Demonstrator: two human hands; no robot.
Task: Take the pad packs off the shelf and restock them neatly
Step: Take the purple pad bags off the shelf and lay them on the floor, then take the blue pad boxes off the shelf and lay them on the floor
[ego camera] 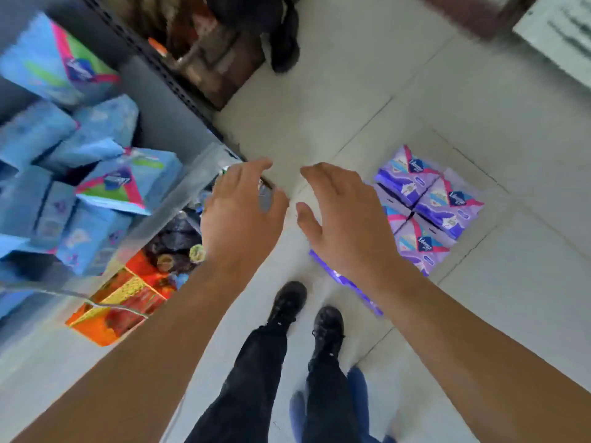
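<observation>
Shelf (179,129) fills your left side, blue packs (96,135) heaped on it crooked and overlapping, one with a green-pink face (128,183) tipped out toward the lip. That heap looks like the main risk: pull one pack and the leaning ones may slide off the edge onto the orange box (121,302) and the bottles below. Floor (319,107) ahead is bare tile with room to step and swing; the shelf's slotted post runs into it at upper left, so watch your elbow there. Purple packs (428,199) sit on the floor to your right in a tidy block, just beside your right arm, and a flat purple one (323,263) lies partly hidden under that arm, near your shoes (307,311). A step back or right could crush or kick it. Left hand (240,212) and right hand (339,219) hover apart over the floor, fingers spread wide and loosely bent, holding nothing. Frame is motion-blurred, so pack edges are uncertain.
</observation>
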